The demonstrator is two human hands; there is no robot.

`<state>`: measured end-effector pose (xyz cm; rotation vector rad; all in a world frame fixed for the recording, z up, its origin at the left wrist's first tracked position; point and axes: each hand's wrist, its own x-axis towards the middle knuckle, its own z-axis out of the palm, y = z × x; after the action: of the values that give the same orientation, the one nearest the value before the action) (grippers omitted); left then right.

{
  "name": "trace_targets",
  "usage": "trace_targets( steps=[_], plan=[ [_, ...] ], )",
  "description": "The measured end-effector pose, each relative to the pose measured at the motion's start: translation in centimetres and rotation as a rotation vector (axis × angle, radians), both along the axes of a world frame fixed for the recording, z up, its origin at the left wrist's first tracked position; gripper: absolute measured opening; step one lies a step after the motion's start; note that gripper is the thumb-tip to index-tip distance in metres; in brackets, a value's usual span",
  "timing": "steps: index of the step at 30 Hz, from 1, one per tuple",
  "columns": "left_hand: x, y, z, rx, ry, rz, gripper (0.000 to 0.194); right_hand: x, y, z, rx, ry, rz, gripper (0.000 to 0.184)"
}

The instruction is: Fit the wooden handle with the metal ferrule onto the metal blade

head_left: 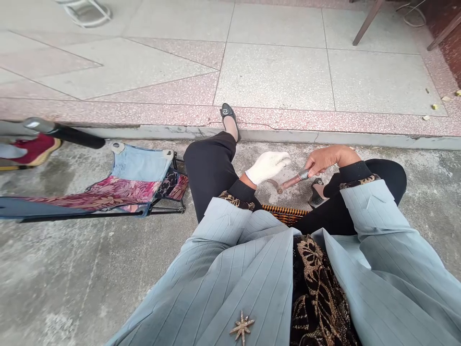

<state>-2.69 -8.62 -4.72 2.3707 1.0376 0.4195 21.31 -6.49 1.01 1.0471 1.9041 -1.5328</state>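
My left hand (269, 166), in a white knit glove, is held above the concrete between my knees. Its fingers are curled together, and what they hold, if anything, cannot be made out. Facing it from the right, my bare right hand (326, 160) is closed round a short hand tool (291, 181). The tool has a reddish-brown handle with a grey wrapped band close to my fingers. It slants down to the left and ends near a dark curved piece, perhaps a blade, just below the glove. A gap separates the two hands.
Beneath me shows the edge of a woven orange-and-black seat (286, 214). A folding fabric chair (137, 180) stands at left, near a person's red shoe (30, 149) and a black tube (79, 136). A raised tiled step (273, 117) runs ahead, with wooden legs (367, 23) at far right.
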Motion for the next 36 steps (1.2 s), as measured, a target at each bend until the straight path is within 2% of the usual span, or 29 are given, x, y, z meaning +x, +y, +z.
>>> trace_targets(
  steps=[2, 3, 5, 8, 10, 13, 15, 16, 18, 21, 22, 24, 26, 28, 30, 32, 34, 36],
  plan=[
    [0.2, -0.1, 0.0, -0.083, -0.11, -0.007, 0.031, -0.2, -0.5, 0.7, -0.091, 0.195, -0.007, 0.038],
    [0.3, -0.1, 0.0, -0.131, -0.167, 0.0, 0.033, -0.2, -0.7, 1.1, -0.073, 0.3, -0.076, 0.04],
    [0.4, -0.3, 0.1, -0.235, -0.27, 0.024, 0.038, -0.1, -0.9, 2.0, 0.063, 0.538, -0.351, 0.038],
    [0.4, -0.4, 0.5, -0.3, -0.319, 0.029, 0.039, 0.4, -0.7, 2.8, 0.335, 0.812, -0.882, 0.038],
    [0.2, -0.5, 0.8, -0.255, -0.284, 0.012, 0.034, 0.7, -0.1, 2.7, 0.46, 0.832, -1.124, 0.038],
    [-0.1, -0.4, 1.0, -0.182, -0.234, -0.027, 0.031, 1.0, 1.0, 1.3, 0.58, 0.681, -1.284, 0.039],
    [-0.3, -0.4, 1.1, -0.128, -0.222, -0.041, 0.03, 1.1, 1.6, 0.1, 0.653, 0.502, -1.264, 0.037],
    [-0.3, -0.4, 1.0, -0.093, -0.22, -0.029, 0.029, 1.1, 1.9, -0.4, 0.693, 0.377, -1.208, 0.035],
    [-0.5, -0.5, 1.0, -0.018, -0.225, 0.03, 0.029, 1.0, 2.1, -1.2, 0.775, 0.085, -1.008, 0.029],
    [-0.6, -0.5, 0.7, 0.048, -0.228, 0.108, 0.029, 0.2, 1.9, -1.5, 0.821, -0.289, -0.596, 0.024],
    [-0.6, -0.5, 0.6, 0.059, -0.224, 0.121, 0.03, -0.1, 1.7, -1.5, 0.775, -0.356, -0.46, 0.022],
    [-0.6, -0.5, 0.4, 0.076, -0.203, 0.136, 0.03, -0.6, 1.2, -1.3, 0.566, -0.389, -0.217, 0.02],
    [-0.6, -0.4, 0.2, 0.081, -0.171, 0.151, 0.03, -0.9, 0.7, -1.0, 0.288, -0.307, -0.046, 0.021],
    [-0.6, -0.1, 0.0, 0.066, -0.146, 0.191, 0.031, -0.8, 0.1, -0.4, 0.057, -0.151, 0.046, 0.023],
    [-0.4, 0.3, -0.2, 0.011, -0.123, 0.236, 0.033, -0.4, -0.4, 0.5, -0.057, 0.06, 0.045, 0.032],
    [-0.1, 0.6, -0.3, -0.075, -0.097, 0.255, 0.034, 0.2, -0.7, 1.6, -0.022, 0.291, -0.091, 0.043],
    [0.1, 0.6, -0.3, -0.157, -0.095, 0.197, 0.034, 0.6, -0.8, 2.1, 0.143, 0.491, -0.36, 0.045],
    [0.3, 0.5, -0.3, -0.2, -0.116, 0.083, 0.035, 0.8, -0.5, 2.0, 0.332, 0.613, -0.661, 0.041]
  ],
)
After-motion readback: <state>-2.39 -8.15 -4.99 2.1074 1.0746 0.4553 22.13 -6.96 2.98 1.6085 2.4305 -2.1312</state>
